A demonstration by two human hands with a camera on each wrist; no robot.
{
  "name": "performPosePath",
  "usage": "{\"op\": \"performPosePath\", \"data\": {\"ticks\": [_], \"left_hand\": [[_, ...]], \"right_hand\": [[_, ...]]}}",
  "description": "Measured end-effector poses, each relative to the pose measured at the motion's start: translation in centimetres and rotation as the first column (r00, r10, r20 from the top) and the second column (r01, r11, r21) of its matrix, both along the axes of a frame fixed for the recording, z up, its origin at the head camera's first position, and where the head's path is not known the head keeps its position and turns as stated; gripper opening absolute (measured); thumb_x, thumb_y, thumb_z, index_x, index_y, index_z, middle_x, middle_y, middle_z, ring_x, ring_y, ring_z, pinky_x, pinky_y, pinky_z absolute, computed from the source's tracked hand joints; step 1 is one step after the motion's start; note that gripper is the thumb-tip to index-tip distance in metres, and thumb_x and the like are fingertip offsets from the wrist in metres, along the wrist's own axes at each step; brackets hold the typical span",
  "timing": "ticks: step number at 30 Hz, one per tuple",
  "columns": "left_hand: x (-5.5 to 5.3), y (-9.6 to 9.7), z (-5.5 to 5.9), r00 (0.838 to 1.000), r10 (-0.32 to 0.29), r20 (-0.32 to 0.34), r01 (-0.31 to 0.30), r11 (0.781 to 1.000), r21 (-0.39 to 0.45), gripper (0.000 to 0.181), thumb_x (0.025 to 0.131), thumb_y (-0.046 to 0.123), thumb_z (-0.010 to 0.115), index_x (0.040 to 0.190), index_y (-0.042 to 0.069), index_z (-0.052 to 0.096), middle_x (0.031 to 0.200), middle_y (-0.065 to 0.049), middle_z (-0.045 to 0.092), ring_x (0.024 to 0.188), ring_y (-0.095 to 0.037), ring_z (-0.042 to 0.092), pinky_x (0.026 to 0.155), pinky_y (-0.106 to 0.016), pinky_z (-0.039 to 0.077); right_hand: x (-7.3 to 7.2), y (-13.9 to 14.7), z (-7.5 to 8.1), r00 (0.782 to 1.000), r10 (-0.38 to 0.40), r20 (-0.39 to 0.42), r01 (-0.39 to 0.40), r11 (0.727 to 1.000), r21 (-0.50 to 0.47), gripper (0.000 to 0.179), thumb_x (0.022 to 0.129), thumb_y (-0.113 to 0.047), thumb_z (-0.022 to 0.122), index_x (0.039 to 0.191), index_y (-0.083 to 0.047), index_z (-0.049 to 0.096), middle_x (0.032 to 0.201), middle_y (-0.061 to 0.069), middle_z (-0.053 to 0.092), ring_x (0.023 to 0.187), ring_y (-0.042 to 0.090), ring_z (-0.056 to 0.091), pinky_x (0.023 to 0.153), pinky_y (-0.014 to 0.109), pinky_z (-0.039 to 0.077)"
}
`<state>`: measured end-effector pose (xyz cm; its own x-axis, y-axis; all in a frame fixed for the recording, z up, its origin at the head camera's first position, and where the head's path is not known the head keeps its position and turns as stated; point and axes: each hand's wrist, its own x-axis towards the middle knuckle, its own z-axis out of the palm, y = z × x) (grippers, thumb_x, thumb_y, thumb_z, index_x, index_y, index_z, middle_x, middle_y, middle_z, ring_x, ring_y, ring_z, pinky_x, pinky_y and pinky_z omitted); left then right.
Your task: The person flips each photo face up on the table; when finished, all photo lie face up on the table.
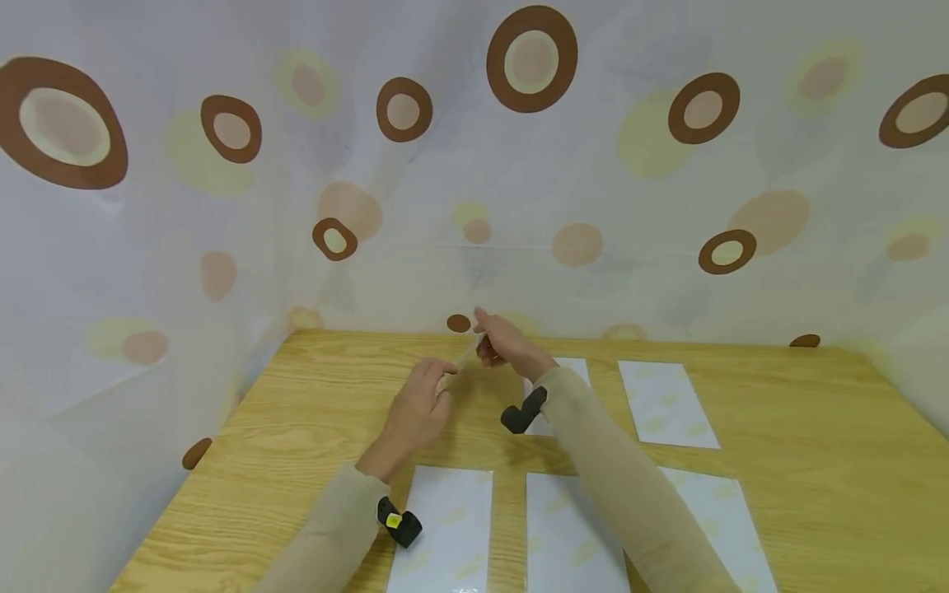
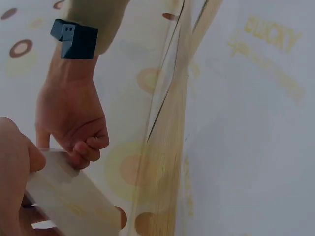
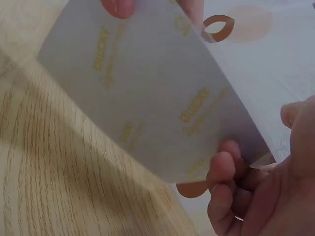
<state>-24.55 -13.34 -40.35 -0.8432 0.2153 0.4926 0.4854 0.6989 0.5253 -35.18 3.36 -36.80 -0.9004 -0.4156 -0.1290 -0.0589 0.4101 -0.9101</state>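
A sheet of photo paper (image 3: 147,93), white-backed with faint yellow LUCKY lettering, is held up at a tilt above the far part of the table. My left hand (image 1: 418,408) grips its near end, thumb on one face and fingers behind, as the left wrist view shows. At the far end is my right hand (image 1: 507,342), its curled fingers holding the corner of the sheet. The right wrist view has these fingertips (image 3: 221,169) over the sheet's lower corner, with the thumb apart from it. From the head view the sheet appears almost edge-on between both hands.
Several similar white sheets lie on the wooden table (image 1: 311,428): a front row with a left sheet (image 1: 448,527), and a back row with a right sheet (image 1: 663,403). My right forearm partly covers some. A dotted curtain (image 1: 460,165) hangs behind the table.
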Motion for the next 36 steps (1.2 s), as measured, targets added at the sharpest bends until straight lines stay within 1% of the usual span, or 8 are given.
{"op": "performPosePath", "data": {"ticks": [4,9,12,16,20,23,30,36], "left_hand": [[0.4,0.4,0.1,0.999,-0.025,0.024,0.028,0.99,-0.137,0.03,0.09,0.015,0.062,0.118,0.005,0.063,0.113,-0.012,0.062,0.102,-0.028,0.06,0.084,-0.045,0.052],[0.8,0.5,-0.2,0.995,-0.077,0.058,0.087,0.972,-0.217,0.031,0.081,0.033,0.075,0.104,0.013,0.07,0.106,-0.006,0.065,0.097,-0.026,0.059,0.082,-0.045,0.049],[0.8,0.4,-0.6,0.987,-0.11,0.121,0.135,0.966,-0.222,0.029,0.079,0.041,0.076,0.096,0.018,0.071,0.101,-0.002,0.066,0.091,-0.022,0.057,0.077,-0.042,0.048],[0.5,0.1,-1.3,0.979,-0.103,0.178,0.142,0.964,-0.224,0.021,0.083,0.031,0.072,0.096,0.015,0.072,0.102,-0.005,0.064,0.09,-0.022,0.056,0.077,-0.04,0.047],[0.1,-0.5,-1.8,0.979,-0.076,0.19,0.122,0.962,-0.244,0.018,0.081,0.012,0.07,0.098,0.006,0.071,0.114,-0.014,0.061,0.106,-0.032,0.055,0.09,-0.049,0.047],[-0.2,-0.6,-2.1,0.969,-0.094,0.227,0.153,0.955,-0.256,0.025,0.084,0.011,0.067,0.107,0.001,0.069,0.124,-0.02,0.057,0.116,-0.038,0.052,0.098,-0.053,0.043],[-0.4,-0.5,-2.5,0.915,-0.101,0.392,0.239,0.916,-0.322,0.052,0.095,0.025,0.057,0.141,0.003,0.046,0.151,-0.024,0.032,0.141,-0.044,0.026,0.114,-0.059,0.02],[-0.2,-0.9,-2.5,0.91,-0.074,0.409,0.217,0.923,-0.316,0.054,0.095,0.024,0.053,0.144,0.003,0.043,0.155,-0.022,0.028,0.144,-0.043,0.021,0.113,-0.064,0.013]], "right_hand": [[-0.3,0.6,-0.3,1.0,0.002,-0.011,-0.002,1.0,0.016,0.047,0.102,-0.026,0.045,0.138,0.003,0.041,0.078,0.005,0.055,0.067,0.021,0.061,0.081,0.042,0.052],[-0.5,1.3,-1.9,0.987,0.047,-0.151,-0.015,0.978,0.206,0.042,0.096,-0.013,0.056,0.133,0.005,0.047,0.094,0.014,0.059,0.069,0.021,0.061,0.076,0.034,0.052],[-0.3,1.6,-2.7,0.97,0.1,-0.222,-0.026,0.95,0.313,0.036,0.093,-0.011,0.06,0.125,0.005,0.053,0.113,0.017,0.058,0.082,0.021,0.06,0.08,0.033,0.05],[0.1,1.4,-2.8,0.957,0.177,-0.231,-0.077,0.92,0.384,0.033,0.09,-0.012,0.062,0.119,0.002,0.056,0.121,0.018,0.057,0.1,0.025,0.055,0.089,0.039,0.047],[-0.1,0.6,-2.6,0.935,0.253,-0.247,-0.112,0.874,0.473,0.03,0.09,-0.015,0.064,0.114,0.0,0.058,0.113,0.014,0.062,0.092,0.022,0.054,0.084,0.036,0.047],[-0.4,0.3,-2.9,0.934,0.26,-0.246,-0.103,0.854,0.51,0.028,0.09,-0.015,0.062,0.115,-0.001,0.058,0.113,0.014,0.062,0.089,0.021,0.053,0.08,0.034,0.046],[-0.8,1.8,-2.9,0.967,0.173,-0.187,-0.086,0.914,0.397,0.034,0.099,-0.015,0.052,0.127,0.002,0.05,0.126,0.021,0.054,0.113,0.032,0.055,0.092,0.042,0.048],[-1.1,3.8,-2.1,0.939,0.193,-0.284,-0.077,0.924,0.374,0.023,0.095,-0.004,0.046,0.113,0.003,0.058,0.111,0.018,0.061,0.091,0.025,0.06,0.073,0.031,0.05]]}}
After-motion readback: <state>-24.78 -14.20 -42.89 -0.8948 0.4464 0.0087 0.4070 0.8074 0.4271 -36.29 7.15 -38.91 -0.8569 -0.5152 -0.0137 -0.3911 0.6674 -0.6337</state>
